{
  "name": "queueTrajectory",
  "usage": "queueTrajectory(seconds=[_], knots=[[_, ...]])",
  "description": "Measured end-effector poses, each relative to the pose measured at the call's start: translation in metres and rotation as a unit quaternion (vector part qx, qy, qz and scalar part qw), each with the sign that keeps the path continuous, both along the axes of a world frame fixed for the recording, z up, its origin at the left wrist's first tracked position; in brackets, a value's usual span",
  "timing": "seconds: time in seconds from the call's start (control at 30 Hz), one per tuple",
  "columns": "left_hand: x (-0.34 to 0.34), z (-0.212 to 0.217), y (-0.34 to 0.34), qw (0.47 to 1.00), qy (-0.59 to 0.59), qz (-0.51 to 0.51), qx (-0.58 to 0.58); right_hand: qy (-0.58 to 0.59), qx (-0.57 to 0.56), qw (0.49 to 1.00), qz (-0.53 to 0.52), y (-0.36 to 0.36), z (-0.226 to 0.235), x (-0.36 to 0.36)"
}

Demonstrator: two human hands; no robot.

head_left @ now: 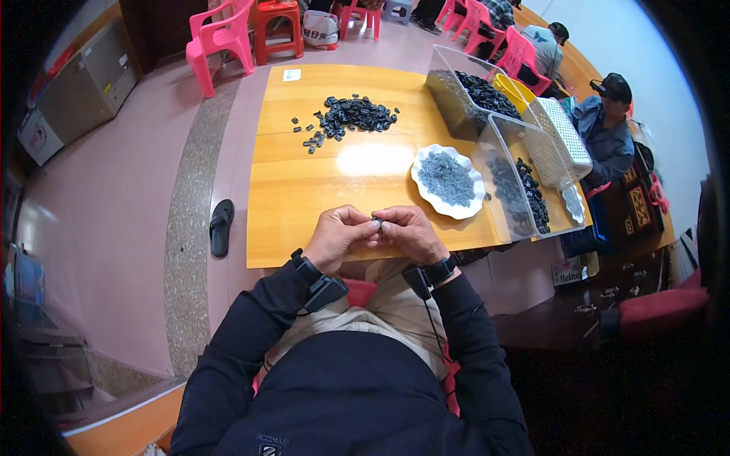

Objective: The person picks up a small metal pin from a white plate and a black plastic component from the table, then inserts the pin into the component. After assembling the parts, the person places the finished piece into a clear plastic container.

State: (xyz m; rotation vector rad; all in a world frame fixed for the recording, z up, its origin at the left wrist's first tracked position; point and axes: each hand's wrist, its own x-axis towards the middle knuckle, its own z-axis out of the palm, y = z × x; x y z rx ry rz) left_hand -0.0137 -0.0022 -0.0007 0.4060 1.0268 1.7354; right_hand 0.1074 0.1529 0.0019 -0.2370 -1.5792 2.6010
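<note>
Over the near edge of the wooden table, my left hand (341, 235) and my right hand (411, 232) meet, fingertips together. Between the thumbs and forefingers of both sits a small dark piece (376, 221), mostly covered by the fingers, so its exact kind does not show. Farther off lies a loose pile of small black plastic pieces (356, 114), with a few scattered at its left. To the right of my hands, a white scalloped plate (423, 199) carries a heap of small translucent grey-blue pieces (447, 178).
Clear plastic bins (449, 106) of black pieces line the table's right side, beside a white perforated basket (559, 137) and a yellow container (514, 93). A person in a cap (604, 125) sits beyond them. Pink chairs (220, 42) stand behind; a black slipper (220, 228) lies on the floor.
</note>
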Motion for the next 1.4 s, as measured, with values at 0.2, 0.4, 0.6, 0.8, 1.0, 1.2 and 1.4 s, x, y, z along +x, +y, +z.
queueTrajectory(seconds=[0.2, 0.4, 0.6, 0.8, 1.0, 1.2, 1.4], knots=[[-0.001, 0.003, 0.003, 1.000, -0.015, 0.010, -0.006, 0.006, -0.040, 0.999, -0.023, -0.004, 0.005, -0.001], [-0.002, 0.006, 0.001, 1.000, -0.013, -0.012, -0.004, -0.021, 0.023, 0.999, -0.043, -0.005, 0.004, -0.002], [-0.001, 0.005, 0.001, 1.000, -0.021, -0.002, -0.010, 0.034, 0.408, 0.906, -0.106, -0.010, 0.014, -0.002], [0.003, 0.002, 0.000, 1.000, -0.007, -0.012, -0.002, 0.077, 0.515, 0.839, -0.157, -0.022, 0.017, 0.002], [0.007, 0.007, 0.000, 1.000, -0.018, 0.005, -0.010, 0.084, 0.599, 0.778, -0.169, -0.027, 0.021, 0.004], [0.010, 0.012, 0.001, 0.999, -0.029, 0.034, -0.030, 0.063, 0.614, 0.764, -0.189, -0.033, 0.020, 0.004], [0.011, 0.000, 0.002, 0.999, 0.002, 0.045, -0.023, 0.080, 0.562, 0.796, -0.211, -0.032, 0.015, 0.003]])
